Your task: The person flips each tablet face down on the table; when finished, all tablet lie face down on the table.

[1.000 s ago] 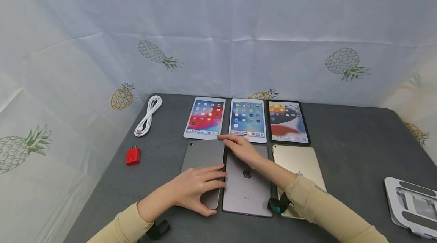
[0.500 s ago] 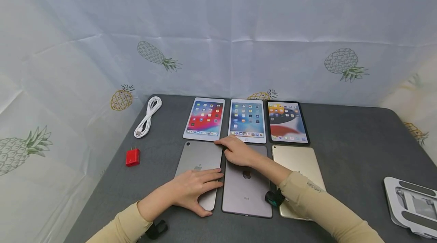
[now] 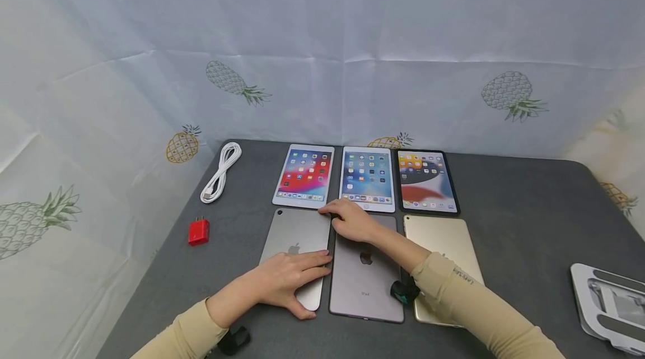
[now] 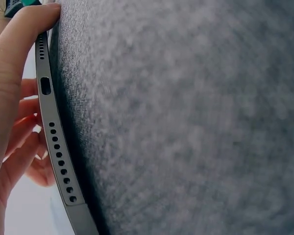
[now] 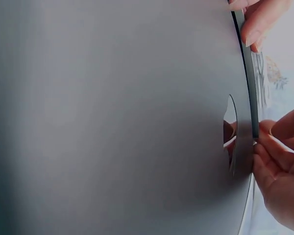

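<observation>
A grey tablet point(image 3: 297, 230) lies back up at the near left of two rows, its apple logo showing. My left hand point(image 3: 288, 279) holds it with fingers across the back to the right edge and thumb at the near corner. The left wrist view shows that tablet's bottom edge point(image 4: 66, 171), with port and speaker holes, close over the table. At its far right corner, my right hand point(image 3: 354, 220) pinches the edge with its fingertips. Below this hand lies a second grey tablet point(image 3: 365, 286), back up. A gold tablet point(image 3: 438, 233), partly behind the right forearm, lies beside that.
Three lit tablets form the far row: a white one with a red-blue screen point(image 3: 304, 175), another white one point(image 3: 367, 175) and a black-rimmed one point(image 3: 428, 182). A white coiled cable point(image 3: 220, 174) and red charger point(image 3: 199, 232) lie left; a folding stand point(image 3: 610, 303) lies right.
The near left tablet has tilted down flatter and shifted slightly left, so its logo shows. The right hand moved a little left with the corner; the left hand stays on the tablet.
</observation>
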Tool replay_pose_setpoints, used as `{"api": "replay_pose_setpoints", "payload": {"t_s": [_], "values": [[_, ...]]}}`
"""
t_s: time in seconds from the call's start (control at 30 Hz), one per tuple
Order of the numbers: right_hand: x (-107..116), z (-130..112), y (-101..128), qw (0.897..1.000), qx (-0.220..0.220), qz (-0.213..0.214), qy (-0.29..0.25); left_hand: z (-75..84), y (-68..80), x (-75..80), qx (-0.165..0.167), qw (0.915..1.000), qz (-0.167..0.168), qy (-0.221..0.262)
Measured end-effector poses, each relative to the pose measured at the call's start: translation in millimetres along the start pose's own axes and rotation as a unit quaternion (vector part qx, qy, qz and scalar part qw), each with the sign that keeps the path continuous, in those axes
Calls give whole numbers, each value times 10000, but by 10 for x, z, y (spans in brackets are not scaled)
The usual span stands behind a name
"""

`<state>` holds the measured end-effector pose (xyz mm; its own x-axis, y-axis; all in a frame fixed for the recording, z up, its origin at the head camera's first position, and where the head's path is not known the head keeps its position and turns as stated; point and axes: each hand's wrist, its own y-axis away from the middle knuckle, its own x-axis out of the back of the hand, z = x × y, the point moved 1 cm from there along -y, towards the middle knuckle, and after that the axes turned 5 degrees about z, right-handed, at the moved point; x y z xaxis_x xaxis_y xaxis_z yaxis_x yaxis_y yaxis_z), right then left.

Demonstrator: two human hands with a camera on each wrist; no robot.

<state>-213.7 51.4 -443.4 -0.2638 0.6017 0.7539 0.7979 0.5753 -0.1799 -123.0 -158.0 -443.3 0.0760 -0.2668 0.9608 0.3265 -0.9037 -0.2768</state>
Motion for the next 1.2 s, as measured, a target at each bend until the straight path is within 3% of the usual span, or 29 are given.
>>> {"api": "replay_pose_setpoints", "payload": {"t_s": [0.3, 0.6, 0.73, 0.87, 0.97, 1.03, 1.1, 1.2], "values": [[8, 10, 11, 9999, 88, 59, -32, -7, 17, -33, 118, 9995, -100, 272], [-8, 21, 17, 9993, 151, 305, -166, -7, 10, -10, 543, 9938, -385, 892], [-17, 25, 0, 9984, 143, 455, -295, -34, -25, 10, 528, 9941, 55, 947], [-7, 9, -32, 9957, -219, 677, -596, -150, -96, 39, 731, 9871, 1043, 973], [-7, -11, -83, 9901, -577, 945, -865, -297, -122, 71, 1381, 9673, 1845, 1062], [-17, -19, -122, 9849, -812, 1081, -1079, -405, -121, 95, 1987, 9440, 2307, 1273], [-28, -30, -156, 9790, -1014, 1176, -1322, -507, -112, 116, 2645, 9116, 2713, 1591], [-43, -50, -197, 9664, -1334, 1278, -1785, -659, -96, 123, 3513, 8508, 3251, 2167]]}}
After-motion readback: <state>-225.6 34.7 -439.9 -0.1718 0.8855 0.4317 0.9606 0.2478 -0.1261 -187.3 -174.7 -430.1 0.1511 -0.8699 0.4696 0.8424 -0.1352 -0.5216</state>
